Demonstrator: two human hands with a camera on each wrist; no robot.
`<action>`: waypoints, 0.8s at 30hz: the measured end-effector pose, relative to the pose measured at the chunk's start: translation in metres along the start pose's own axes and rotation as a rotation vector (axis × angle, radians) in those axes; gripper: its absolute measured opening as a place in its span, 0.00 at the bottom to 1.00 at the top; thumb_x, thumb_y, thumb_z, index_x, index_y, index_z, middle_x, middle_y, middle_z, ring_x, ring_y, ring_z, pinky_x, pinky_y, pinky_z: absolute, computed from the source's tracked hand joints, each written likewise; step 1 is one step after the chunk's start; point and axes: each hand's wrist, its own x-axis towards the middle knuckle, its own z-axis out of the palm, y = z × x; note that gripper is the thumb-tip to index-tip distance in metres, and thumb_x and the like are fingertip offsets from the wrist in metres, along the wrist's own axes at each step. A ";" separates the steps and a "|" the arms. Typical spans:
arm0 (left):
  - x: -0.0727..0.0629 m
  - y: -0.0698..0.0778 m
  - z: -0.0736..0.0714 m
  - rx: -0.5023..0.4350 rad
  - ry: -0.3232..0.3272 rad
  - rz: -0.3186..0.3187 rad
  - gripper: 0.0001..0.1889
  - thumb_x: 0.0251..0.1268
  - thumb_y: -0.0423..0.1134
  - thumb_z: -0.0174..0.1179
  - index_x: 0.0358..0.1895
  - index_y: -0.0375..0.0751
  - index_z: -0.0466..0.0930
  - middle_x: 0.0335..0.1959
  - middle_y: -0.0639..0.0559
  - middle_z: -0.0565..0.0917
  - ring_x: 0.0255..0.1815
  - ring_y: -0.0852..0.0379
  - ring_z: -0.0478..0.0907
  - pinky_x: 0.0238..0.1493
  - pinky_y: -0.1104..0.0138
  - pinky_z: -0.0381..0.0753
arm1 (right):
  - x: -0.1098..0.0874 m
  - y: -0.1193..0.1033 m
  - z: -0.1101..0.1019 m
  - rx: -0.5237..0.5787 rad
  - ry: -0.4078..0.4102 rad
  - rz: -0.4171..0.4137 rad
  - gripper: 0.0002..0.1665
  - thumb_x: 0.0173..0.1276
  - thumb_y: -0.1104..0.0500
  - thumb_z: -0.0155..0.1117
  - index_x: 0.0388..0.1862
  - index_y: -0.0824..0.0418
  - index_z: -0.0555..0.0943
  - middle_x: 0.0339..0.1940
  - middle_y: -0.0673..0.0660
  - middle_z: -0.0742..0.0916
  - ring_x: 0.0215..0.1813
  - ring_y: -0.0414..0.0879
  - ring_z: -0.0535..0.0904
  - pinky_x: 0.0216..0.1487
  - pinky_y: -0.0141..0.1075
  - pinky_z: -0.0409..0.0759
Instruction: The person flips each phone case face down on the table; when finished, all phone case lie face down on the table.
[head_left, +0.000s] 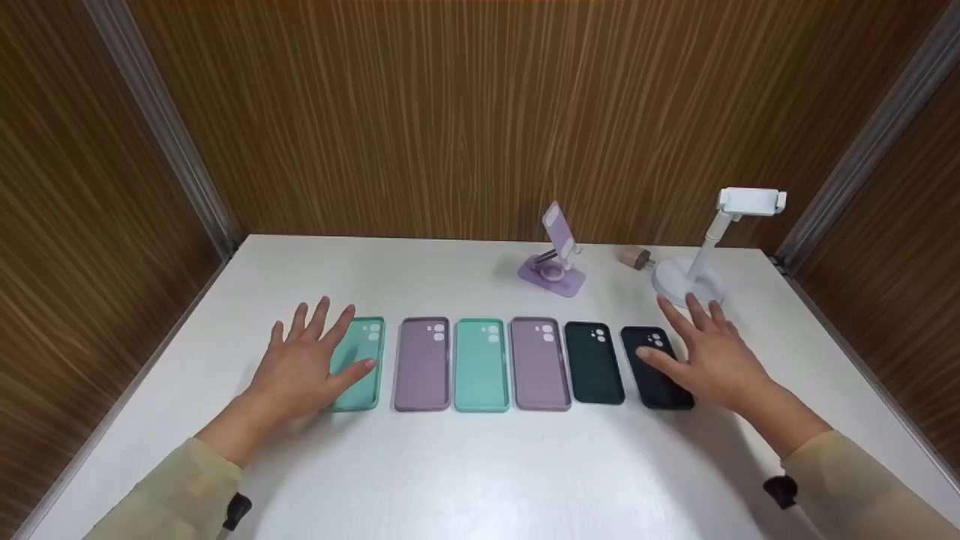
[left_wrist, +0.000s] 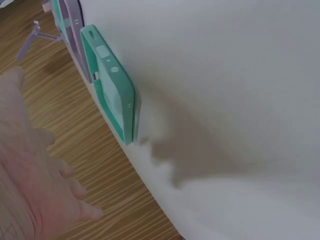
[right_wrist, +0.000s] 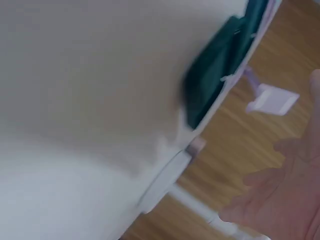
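Note:
Several phone cases lie in a row across the white table, camera cut-outs toward the far edge. At the left end, my left hand (head_left: 300, 375) is spread over part of a teal phone case (head_left: 363, 345); the left wrist view shows a gap between that hand (left_wrist: 35, 175) and the case (left_wrist: 112, 85). My right hand (head_left: 716, 364), fingers also spread, is held over a black phone case (head_left: 656, 382) at the right end. Between them are a purple case (head_left: 421, 367), another teal case (head_left: 481, 371), another purple case (head_left: 538, 367) and a dark green case (head_left: 595, 367). Neither hand holds anything.
Behind the row stand a purple folding phone stand (head_left: 559, 232) and a white phone stand (head_left: 705, 247) with a round base. A small pinkish-brown charger plug (head_left: 636, 257) lies between them. Wood-grain panels (head_left: 450, 120) enclose the white table (head_left: 480, 472) at the back and sides.

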 end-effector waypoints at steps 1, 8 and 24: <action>0.000 0.000 -0.001 -0.002 0.002 0.001 0.50 0.74 0.75 0.47 0.86 0.44 0.54 0.85 0.30 0.51 0.83 0.23 0.45 0.75 0.27 0.45 | 0.002 -0.007 -0.002 0.007 -0.005 -0.006 0.59 0.74 0.21 0.53 0.90 0.52 0.49 0.85 0.77 0.53 0.81 0.83 0.43 0.73 0.77 0.47; -0.004 -0.002 -0.009 -0.050 0.031 0.002 0.49 0.75 0.73 0.50 0.86 0.42 0.55 0.85 0.30 0.53 0.83 0.25 0.50 0.76 0.29 0.49 | 0.018 -0.067 -0.009 0.089 -0.016 -0.070 0.60 0.72 0.19 0.51 0.90 0.47 0.48 0.87 0.70 0.55 0.84 0.76 0.47 0.73 0.74 0.56; -0.004 -0.012 0.000 -0.387 0.001 -0.099 0.53 0.72 0.73 0.57 0.88 0.46 0.48 0.84 0.36 0.59 0.80 0.33 0.63 0.74 0.38 0.65 | 0.049 -0.203 0.020 0.359 -0.033 -0.274 0.54 0.71 0.27 0.66 0.88 0.42 0.58 0.81 0.55 0.73 0.75 0.57 0.74 0.72 0.55 0.74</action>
